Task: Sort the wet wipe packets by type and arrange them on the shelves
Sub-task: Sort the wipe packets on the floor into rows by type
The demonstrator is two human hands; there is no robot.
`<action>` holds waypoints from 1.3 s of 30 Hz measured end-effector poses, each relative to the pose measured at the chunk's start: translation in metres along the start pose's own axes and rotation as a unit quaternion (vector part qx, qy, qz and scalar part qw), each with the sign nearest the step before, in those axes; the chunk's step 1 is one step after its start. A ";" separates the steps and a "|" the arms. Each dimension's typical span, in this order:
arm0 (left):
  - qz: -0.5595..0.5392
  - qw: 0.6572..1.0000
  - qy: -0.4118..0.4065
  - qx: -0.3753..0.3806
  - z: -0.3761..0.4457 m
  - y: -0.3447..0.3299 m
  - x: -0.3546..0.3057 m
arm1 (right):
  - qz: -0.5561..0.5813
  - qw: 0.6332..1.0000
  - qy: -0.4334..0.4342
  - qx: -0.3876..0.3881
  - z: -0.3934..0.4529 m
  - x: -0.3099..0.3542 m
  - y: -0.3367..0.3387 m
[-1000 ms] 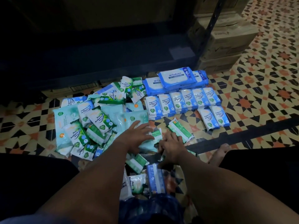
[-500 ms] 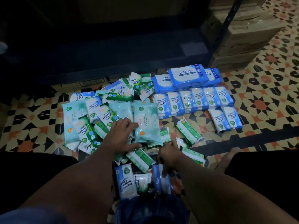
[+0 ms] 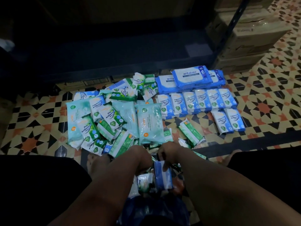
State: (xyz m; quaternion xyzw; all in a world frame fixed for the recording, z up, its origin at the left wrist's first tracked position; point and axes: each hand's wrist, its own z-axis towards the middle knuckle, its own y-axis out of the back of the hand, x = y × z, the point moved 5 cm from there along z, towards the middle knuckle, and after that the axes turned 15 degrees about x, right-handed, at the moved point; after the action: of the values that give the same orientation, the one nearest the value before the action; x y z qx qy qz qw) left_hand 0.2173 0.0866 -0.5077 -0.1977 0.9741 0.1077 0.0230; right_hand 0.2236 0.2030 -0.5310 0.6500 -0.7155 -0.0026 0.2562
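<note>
The fingers (image 3: 162,156) of the right hand (image 3: 169,152) curl round the top end of a small blue-and-white packet (image 3: 163,176), pinching it so that it hangs just above the patterned tile floor (image 3: 267,108) between the person's knees. The left hand (image 3: 140,159) is turned down beside it, next to a white pine packet (image 3: 143,181); its fingers are hidden under the wrist, so I cannot tell whether they grip anything.

Ahead lies the mixed heap of wet wipe packets (image 3: 110,118): green pine antibacterial ones, pale teal fragrance-free packs and a few blue ones, overlapping at all angles. One large teal pack (image 3: 150,124) lies face up at the heap's right edge. Just right of it, a neat row of small blue fragrance packets (image 3: 197,101) stands side by side, with two more (image 3: 228,120) below its right end. Behind the row, three big blue antabax packs (image 3: 192,78) are stacked, touching each other. A single green packet (image 3: 190,132) lies apart on the tiles, tilted.

Beyond everything, the dark bottom shelf (image 3: 114,53) bears no packets that can be seen. Cardboard boxes (image 3: 249,39) stand stacked to its right. A bare foot (image 3: 96,163) shows beside the left arm.
</note>
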 end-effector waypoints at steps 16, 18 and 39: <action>-0.227 0.971 0.025 0.069 -0.009 0.002 0.033 | 0.215 0.975 0.027 0.040 -0.013 -0.025 0.019; -0.230 0.971 0.006 0.072 -0.018 0.008 0.045 | 0.266 0.962 0.027 0.054 -0.019 -0.031 0.023; -0.738 0.585 -0.273 -0.196 -0.021 0.085 0.068 | 0.799 0.575 0.126 -0.126 -0.071 -0.122 0.022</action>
State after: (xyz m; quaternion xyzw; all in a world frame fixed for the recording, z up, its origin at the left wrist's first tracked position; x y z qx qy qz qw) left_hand 0.1213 0.1321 -0.4767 -0.8098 0.3967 0.2907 0.3200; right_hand 0.2324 0.3429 -0.5065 -0.2301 -0.8976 0.1950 0.3214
